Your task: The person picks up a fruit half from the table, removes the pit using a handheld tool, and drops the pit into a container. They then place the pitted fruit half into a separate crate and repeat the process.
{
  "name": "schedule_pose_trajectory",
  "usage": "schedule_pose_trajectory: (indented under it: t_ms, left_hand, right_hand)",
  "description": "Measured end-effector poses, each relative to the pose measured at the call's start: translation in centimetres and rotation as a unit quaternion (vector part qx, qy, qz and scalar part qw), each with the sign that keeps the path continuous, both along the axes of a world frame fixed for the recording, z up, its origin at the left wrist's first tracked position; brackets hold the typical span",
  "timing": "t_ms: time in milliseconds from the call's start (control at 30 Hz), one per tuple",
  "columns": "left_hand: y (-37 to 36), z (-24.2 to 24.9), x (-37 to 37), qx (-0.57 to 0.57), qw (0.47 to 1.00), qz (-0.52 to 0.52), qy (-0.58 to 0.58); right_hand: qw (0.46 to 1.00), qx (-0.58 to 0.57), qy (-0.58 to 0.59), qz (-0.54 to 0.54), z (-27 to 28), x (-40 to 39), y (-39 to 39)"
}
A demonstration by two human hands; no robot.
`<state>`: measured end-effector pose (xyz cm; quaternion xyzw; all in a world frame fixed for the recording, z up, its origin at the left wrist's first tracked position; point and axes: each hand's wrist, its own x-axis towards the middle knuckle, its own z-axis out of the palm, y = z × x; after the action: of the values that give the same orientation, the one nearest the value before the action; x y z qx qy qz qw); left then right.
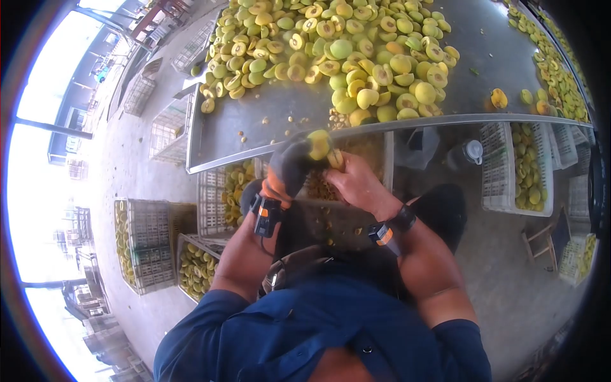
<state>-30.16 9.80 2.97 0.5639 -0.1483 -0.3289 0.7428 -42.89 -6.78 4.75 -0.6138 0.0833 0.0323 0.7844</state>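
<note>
My left hand (294,164), in a dark glove with an orange cuff, is closed around a yellow-green fruit half (319,145), which looks like a plum or apricot. Right beside it, my bare right hand (356,181) pinches a narrow yellow fruit piece (335,158) between thumb and fingers. Both hands meet just in front of the metal table's raised edge (254,151). Whether a small tool is in my right fingers is hidden. A large heap of halved fruit (356,54) lies on the table beyond, some halves with brown centres.
Below the table edge stands a crate (382,153) with brown bits in it. Fruit-filled crates stand at left (153,235) and right (519,169). A clear plastic jug (468,153) is under the table. A small wooden stool (544,239) stands on the floor at right.
</note>
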Motion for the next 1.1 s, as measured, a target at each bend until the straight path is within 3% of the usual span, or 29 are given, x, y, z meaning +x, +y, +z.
schedule_pose_trajectory:
  t_ms: [100, 133, 200, 233, 300, 400, 433, 467, 533, 600, 633, 667, 733, 833, 867, 933, 967, 1000, 1033, 1067, 1100]
  left_hand:
    - [-0.2, 0.5, -1.4, 0.053, 0.994, 0.022, -0.096]
    - [-0.2, 0.3, -1.6, 0.096, 0.965, 0.027, -0.243]
    - [0.0, -0.5, -1.9, 0.175, 0.839, 0.035, -0.515]
    - [-0.2, -0.9, -2.1, 0.148, 0.894, 0.047, -0.421]
    - [-0.3, -1.3, -2.6, 0.089, 0.966, 0.059, -0.237]
    - [-0.8, -0.6, -2.9, -0.004, 0.998, 0.057, -0.011]
    - [-1.0, 0.3, -2.9, 0.129, 0.962, 0.054, -0.236]
    - [-1.1, 1.5, -3.1, 0.253, 0.858, 0.049, -0.444]
    - [-1.0, 1.2, -3.0, 0.298, 0.778, 0.049, -0.551]
    - [-1.7, -0.2, -1.6, 0.162, 0.902, 0.071, -0.394]
    - [-2.3, -0.5, -1.3, 0.076, 0.981, 0.075, -0.164]
    - [-3.1, -0.3, -1.1, -0.023, 0.988, 0.136, 0.076]
    - [-3.5, -2.0, 0.0, -0.006, 0.975, 0.158, 0.159]
    - [-2.9, -3.4, -1.2, 0.084, 0.976, 0.14, -0.145]
    - [-2.8, -3.6, -1.3, 0.133, 0.949, 0.142, -0.248]
    - [-3.0, -3.5, -1.2, 0.278, 0.837, 0.137, -0.451]
    - [-2.8, -4.2, -0.8, 0.279, 0.84, 0.127, -0.447]
    - [-2.4, -5.5, 0.1, 0.28, 0.844, 0.117, -0.443]
    - [-2.4, -5.5, 0.2, 0.255, 0.883, 0.112, -0.377]
    - [-2.3, -5.4, 0.3, 0.23, 0.916, 0.112, -0.308]
    - [-2.7, -4.0, -0.1, 0.173, 0.964, 0.114, -0.169]
  right_hand:
    - [0.999, -0.046, -0.022, 0.014, -1.2, -0.2, 0.5]
    - [0.995, -0.085, -0.038, 0.027, -1.8, -0.2, 0.7]
    - [0.997, -0.015, 0.025, 0.068, -2.0, -0.5, 0.5]
    - [0.986, 0.092, 0.101, 0.095, -1.5, -0.6, 0.1]
    - [0.982, 0.124, 0.112, 0.088, -1.4, -0.6, 0.3]
    - [0.997, -0.053, -0.059, 0.017, -3.2, -0.1, 1.5]
    - [0.992, -0.079, -0.098, 0.01, -3.8, 0.1, 1.4]
    - [0.985, -0.105, -0.136, 0.003, -4.3, 0.2, 1.4]
    - [0.993, -0.106, -0.06, 0.0, -4.0, 0.3, 1.0]
    - [0.993, -0.112, -0.027, 0.003, -3.9, 0.6, 1.0]
    - [0.992, -0.119, -0.031, 0.005, -3.9, 0.7, 1.0]
    - [0.992, -0.125, -0.034, 0.006, -4.0, 0.8, 1.0]
    - [0.992, -0.109, -0.062, 0.001, -4.6, 0.7, 1.5]
    - [0.981, -0.155, -0.118, 0.023, -5.2, 0.8, 1.3]
    - [0.973, -0.183, -0.138, 0.035, -5.3, 0.9, 1.1]
    - [0.959, -0.221, -0.178, -0.006, -6.5, 0.9, 1.6]
    - [0.95, -0.239, -0.199, -0.026, -6.9, 0.9, 1.8]
    - [0.992, -0.102, -0.073, 0.03, -5.7, 0.7, 1.4]
    - [0.994, 0.04, 0.056, 0.086, -3.6, 0.4, 0.6]
    - [0.957, 0.18, 0.182, 0.138, -2.3, 0.3, 0.2]
    - [0.952, 0.194, 0.189, 0.145, -2.0, 0.3, 0.3]
